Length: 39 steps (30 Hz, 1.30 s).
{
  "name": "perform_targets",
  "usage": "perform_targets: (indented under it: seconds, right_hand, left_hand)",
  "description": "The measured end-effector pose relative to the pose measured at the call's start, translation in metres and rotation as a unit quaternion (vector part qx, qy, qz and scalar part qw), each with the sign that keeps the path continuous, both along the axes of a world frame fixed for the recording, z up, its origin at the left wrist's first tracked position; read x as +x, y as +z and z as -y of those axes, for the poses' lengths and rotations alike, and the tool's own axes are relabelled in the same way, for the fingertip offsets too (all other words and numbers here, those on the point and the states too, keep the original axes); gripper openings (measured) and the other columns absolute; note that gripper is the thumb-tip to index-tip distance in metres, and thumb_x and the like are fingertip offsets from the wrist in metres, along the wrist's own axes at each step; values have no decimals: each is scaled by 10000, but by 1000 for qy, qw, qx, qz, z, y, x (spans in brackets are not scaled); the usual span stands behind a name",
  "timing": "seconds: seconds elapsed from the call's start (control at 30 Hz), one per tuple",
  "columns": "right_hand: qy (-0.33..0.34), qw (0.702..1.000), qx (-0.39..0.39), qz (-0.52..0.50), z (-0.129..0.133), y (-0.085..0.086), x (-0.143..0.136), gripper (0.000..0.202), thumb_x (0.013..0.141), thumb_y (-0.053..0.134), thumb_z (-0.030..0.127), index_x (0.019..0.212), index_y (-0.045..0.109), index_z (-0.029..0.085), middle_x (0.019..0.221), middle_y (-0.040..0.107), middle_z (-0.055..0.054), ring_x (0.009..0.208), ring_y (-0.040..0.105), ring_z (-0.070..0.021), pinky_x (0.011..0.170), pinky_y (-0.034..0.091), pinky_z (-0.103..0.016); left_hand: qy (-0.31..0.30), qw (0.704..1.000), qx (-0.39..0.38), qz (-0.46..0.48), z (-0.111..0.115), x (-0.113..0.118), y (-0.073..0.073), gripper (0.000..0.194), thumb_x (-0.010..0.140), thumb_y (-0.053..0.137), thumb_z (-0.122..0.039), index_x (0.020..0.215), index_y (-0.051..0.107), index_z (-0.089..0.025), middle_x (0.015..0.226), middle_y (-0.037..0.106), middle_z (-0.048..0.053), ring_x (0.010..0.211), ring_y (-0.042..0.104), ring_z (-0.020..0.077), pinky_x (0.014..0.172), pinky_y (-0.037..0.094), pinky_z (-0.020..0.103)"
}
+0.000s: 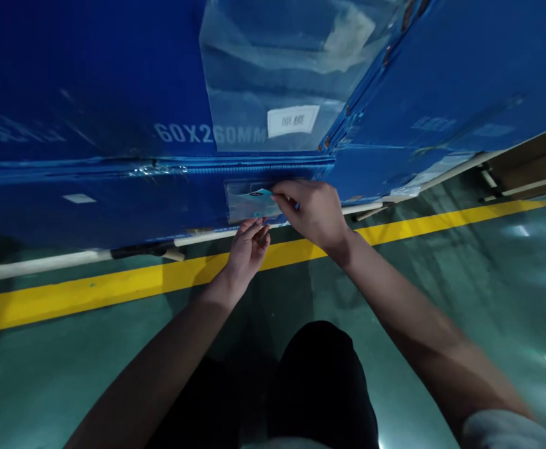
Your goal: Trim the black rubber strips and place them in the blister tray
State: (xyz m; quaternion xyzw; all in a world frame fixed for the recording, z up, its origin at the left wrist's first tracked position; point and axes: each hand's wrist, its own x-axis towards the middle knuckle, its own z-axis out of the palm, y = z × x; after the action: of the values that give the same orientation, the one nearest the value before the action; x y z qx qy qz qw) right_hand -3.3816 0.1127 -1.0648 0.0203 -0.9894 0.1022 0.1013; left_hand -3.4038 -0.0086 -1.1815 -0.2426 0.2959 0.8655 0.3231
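Note:
A small clear pouch is fixed low on the front of a large blue box. At its right side my right hand pinches the edge of a light-blue card, which lies at the pouch. My left hand is just below the pouch, fingers curled near its lower edge; what they hold, if anything, is too small to make out. Higher up, a larger clear sleeve carries a white label with dark characters.
Whitish pipes run under the blue boxes. A yellow line crosses the green floor in front of them. My dark-clothed knee is at the bottom. A brown box stands at the right edge.

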Motion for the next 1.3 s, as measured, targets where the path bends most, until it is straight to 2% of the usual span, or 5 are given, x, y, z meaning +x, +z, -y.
perform_targets:
  seconds: [0.23, 0.4, 0.77, 1.03, 1.3]
  right_hand:
    - [19, 995, -98, 17, -1, 8, -4, 234, 918, 498, 205, 967, 726, 182, 864, 730, -38, 712, 618, -146, 650, 382, -246]
    - [31, 991, -125, 22, -3, 12, -9, 220, 900, 522, 179, 919, 741, 162, 811, 719, -32, 689, 619, -141, 631, 375, -237]
    - [40, 995, -16, 92, -1, 28, -17, 252, 860, 496, 153, 907, 742, 178, 774, 703, -36, 705, 600, -161, 594, 310, -260]
    - [55, 988, -13, 141, 0, 34, -16, 224, 889, 463, 159, 955, 677, 148, 798, 692, -58, 686, 587, -153, 567, 285, -252]
    - [76, 978, 27, 194, 3, 43, -15, 234, 874, 542, 189, 1086, 639, 160, 996, 713, -72, 775, 617, -171, 575, 306, -247]
  left_hand:
    - [42, 999, 12, -14, -4, 7, 22, 167, 817, 595, -10, 848, 639, -168, 714, 652, -34, 606, 614, 48, 589, 483, 149]
    - [48, 998, 20, -30, -3, 2, 17, 184, 778, 601, 15, 783, 634, -166, 683, 643, -34, 618, 616, 52, 646, 510, 157]
    - [40, 997, 49, -33, 0, -2, 12, 217, 776, 547, 43, 720, 619, -154, 734, 676, -7, 710, 654, 87, 739, 556, 228]
    - [50, 995, 85, 5, 0, -5, 13, 255, 791, 482, 67, 733, 638, -127, 708, 676, 19, 698, 662, 90, 816, 566, 224]
    - [48, 993, 111, 9, -1, -5, 8, 255, 711, 523, 70, 777, 626, -154, 719, 662, 11, 727, 668, 99, 775, 572, 197]
